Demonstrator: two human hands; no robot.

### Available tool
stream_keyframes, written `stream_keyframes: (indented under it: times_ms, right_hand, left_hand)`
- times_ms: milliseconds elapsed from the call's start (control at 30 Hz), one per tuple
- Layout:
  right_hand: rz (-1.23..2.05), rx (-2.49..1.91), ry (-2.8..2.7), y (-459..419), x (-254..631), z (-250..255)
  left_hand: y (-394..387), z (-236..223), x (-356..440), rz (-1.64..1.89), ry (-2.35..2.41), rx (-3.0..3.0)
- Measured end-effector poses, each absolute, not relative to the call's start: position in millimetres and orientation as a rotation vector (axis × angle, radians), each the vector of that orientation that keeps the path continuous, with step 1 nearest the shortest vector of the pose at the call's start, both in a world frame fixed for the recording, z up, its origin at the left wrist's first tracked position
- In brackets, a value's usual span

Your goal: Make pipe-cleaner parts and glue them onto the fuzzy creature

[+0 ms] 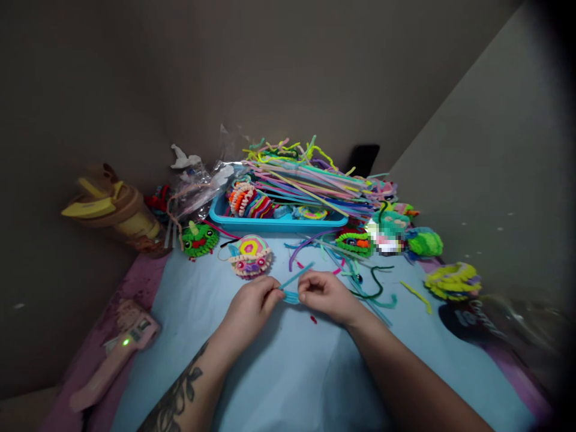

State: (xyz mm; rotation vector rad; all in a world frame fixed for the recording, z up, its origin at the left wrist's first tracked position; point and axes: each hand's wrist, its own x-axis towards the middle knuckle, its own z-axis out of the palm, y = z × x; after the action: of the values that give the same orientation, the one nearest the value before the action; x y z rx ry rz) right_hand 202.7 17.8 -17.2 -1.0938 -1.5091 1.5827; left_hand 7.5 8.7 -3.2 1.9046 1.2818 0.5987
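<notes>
Room lies over the near sheet point(279, 372); beyond, the blue tray point(279, 226) and pipe-cleaner bundle point(306, 183) block passage.

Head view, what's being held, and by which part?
Blue pipe cleaner strands, pinched at their left ends by your left grip; for the right grip, I can't tell.
</notes>
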Motion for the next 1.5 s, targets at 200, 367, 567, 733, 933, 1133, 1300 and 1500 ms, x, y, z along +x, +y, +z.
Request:
stream_keyframes:
  times_ms: [200, 367, 567, 733, 933, 1133, 1300, 1500]
  right_hand:
    - [1.407, -1.147, -1.639, 19, 204, -13]
    - [1.391, -1.238, -1.553, 20, 203, -14]
    - [1.659, -1.072, -1.175, 21, 200, -21]
    - [1.866, -0.933, -0.924, 19, 196, -22]
    - [2.036, -0.873, -0.868, 17, 198, -19]
    - [2.102, -0.853, -0.969, 16, 203, -23]
    - [2.129, -0.794, -1.004, 15, 202, -21]
    - [2.012, -0.830, -0.979, 16, 199, -18]
  left_hand:
    - [9, -2, 8, 0.616, 1.278, 1.910]
    - [8, -2, 9, 0.612, 1.294, 1.934]
    - [8, -2, 9, 0.606, 1.333, 1.907]
    - [8, -2, 10, 0.609, 1.312, 1.900]
    - [6, -1, 11, 0.599, 1.276, 1.922]
    - [6, 0, 11, 0.561, 1.247, 1.930]
    - [5, 1, 11, 0.559, 1.216, 1.895]
    - [4, 4, 13, 0.551, 1.229, 1.886]
